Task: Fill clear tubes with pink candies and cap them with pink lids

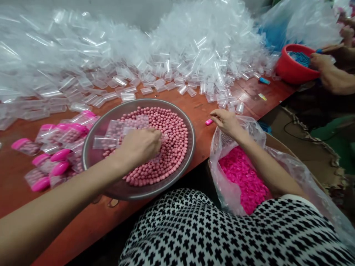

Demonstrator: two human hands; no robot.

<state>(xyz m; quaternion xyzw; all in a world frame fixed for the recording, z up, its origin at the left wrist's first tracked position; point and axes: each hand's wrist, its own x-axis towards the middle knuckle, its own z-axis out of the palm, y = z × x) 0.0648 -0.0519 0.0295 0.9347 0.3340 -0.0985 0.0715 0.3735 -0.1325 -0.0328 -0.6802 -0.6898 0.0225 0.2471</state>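
My left hand (pixel 140 145) reaches into a round metal pan (pixel 191 146) filled with small pink beads (pixel 172 136). Its fingers are curled around a clear plastic tube (pixel 159 157) down among the beads. A few empty clear tubes (pixel 116 129) lie on the beads beside it. My right hand (pixel 226 122) rests on the red table (pixel 199 107) to the right of the pan, fingers bent, close to a pink cap (pixel 209 121). Whether it holds anything is hidden.
A huge heap of clear tubes (pixel 166 55) covers the back of the table. Filled tubes with pink caps (pixel 52 147) lie left of the pan. A bag of pink caps (pixel 244 181) sits in a box at my right. Another person's hands (pixel 330 70) work at a red bowl (pixel 291 70).
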